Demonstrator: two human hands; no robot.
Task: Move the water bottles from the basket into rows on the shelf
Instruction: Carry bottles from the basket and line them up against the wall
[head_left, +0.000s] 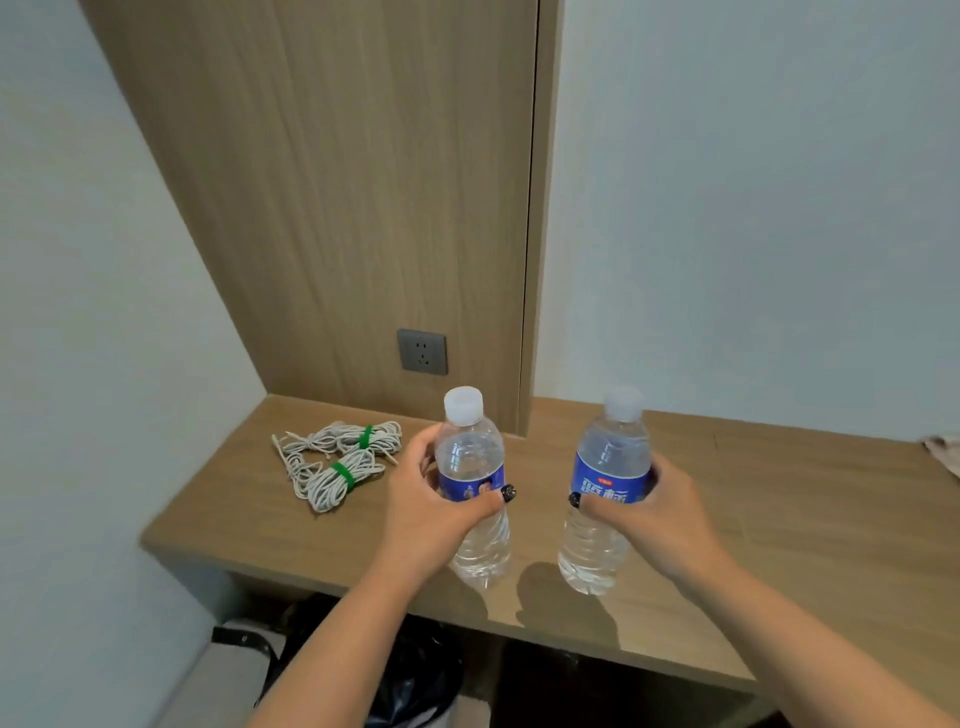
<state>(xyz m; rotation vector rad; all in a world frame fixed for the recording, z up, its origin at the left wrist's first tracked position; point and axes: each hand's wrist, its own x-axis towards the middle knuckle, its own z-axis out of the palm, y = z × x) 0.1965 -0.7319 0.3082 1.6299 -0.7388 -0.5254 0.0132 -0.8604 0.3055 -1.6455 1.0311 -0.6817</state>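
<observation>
I hold two clear water bottles with blue labels and white caps over the wooden shelf (779, 545). My left hand (431, 509) is wrapped around the middle of the left bottle (470, 447). My right hand (660, 514) grips the label band of the right bottle (610, 452). Both bottles are upright, a hand's width apart, with their bases just above or at the shelf near its front edge. The basket is out of view.
Two bundles of white cord (337, 462) with green ties lie on the shelf at the left. A grey wall socket (422, 352) sits in the wooden back panel. A cloth edge (943, 449) shows at far right. Dark bags (410, 670) lie below the shelf.
</observation>
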